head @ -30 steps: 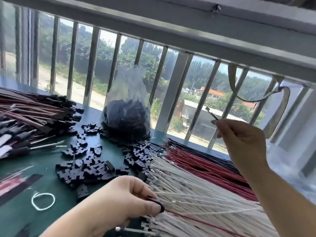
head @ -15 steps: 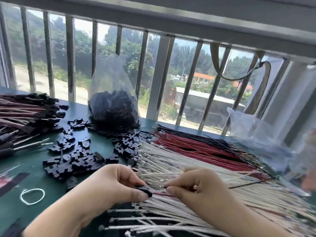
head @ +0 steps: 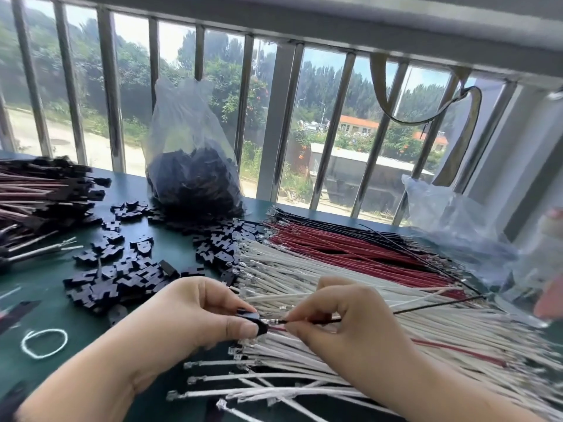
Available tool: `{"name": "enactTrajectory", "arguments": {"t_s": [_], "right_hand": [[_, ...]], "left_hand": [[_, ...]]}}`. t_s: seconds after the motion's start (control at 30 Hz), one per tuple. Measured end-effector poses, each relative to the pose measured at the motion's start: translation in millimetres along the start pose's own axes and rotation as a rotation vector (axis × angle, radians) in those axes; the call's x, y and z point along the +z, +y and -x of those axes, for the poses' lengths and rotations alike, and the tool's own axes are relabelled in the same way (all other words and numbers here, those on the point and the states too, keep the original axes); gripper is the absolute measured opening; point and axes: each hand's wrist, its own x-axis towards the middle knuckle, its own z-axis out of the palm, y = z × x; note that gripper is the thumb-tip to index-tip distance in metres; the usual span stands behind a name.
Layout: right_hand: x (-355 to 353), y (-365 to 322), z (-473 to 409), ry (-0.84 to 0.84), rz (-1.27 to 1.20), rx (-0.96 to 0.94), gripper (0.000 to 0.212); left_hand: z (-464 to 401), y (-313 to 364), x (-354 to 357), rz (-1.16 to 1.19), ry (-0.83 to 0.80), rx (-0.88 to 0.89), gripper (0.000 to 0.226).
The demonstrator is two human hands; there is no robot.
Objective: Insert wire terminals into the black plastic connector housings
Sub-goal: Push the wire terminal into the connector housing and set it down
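Head view | green bench (head: 170, 248) spread with white wires (head: 335, 275) | left hand (head: 195, 312) pinching black housing (head: 257, 321) above them | right hand (head: 341, 321) pinching black wire (head: 426, 306), terminal (head: 274, 321) at housing mouth | insertion step; next likely a straight push until seated.

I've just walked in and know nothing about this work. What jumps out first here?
Front and centre, the left hand pinches a small black plastic connector housing while the right hand feeds a thin black wire with a metal tip towards it. Beneath them fans a broad spread of white wires, with red wires behind. A clear plastic bag of black parts stands by the window bars.
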Motion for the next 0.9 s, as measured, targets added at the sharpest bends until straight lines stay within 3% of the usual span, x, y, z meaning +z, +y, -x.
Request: {"name": "enactTrajectory", "arguments": {"t_s": [0.1,0.3,0.5,0.6,0.73,0.9], "right_hand": [[-0.1,-0.7,0.3,0.007,-0.035,0.025,0.021],[1.2,-3.4,-2.0,-0.001,-0.106,0.089,0.020],[1.5,-6.9,-2.1,-0.018,-0.187,0.029,0.019],[-2.3,-5.9,-3.1,-0.090,-0.284,0.025,0.017],[-6.3,-1.8,-4.7,-0.163,-0.356,0.116,0.017],[-10.0,-0.5,-7.0,-0.235,-0.309,0.142,0.016]], "left_hand": [[0.7,1.8,1.2,0.036,-0.009,-0.010,0.045],[0.4,-0.4,-0.3,0.027,-0.002,-0.003,0.061],[0.0,-1.6,5.8,-0.017,-0.027,0.001,0.048],[-1.2,-1.1,7.6,0.041,-0.014,0.005,0.041],[-0.1,-1.5,6.2,0.078,0.024,0.022,0.050],[0.4,-0.5,5.5,0.062,0.021,0.021,0.050]]}}
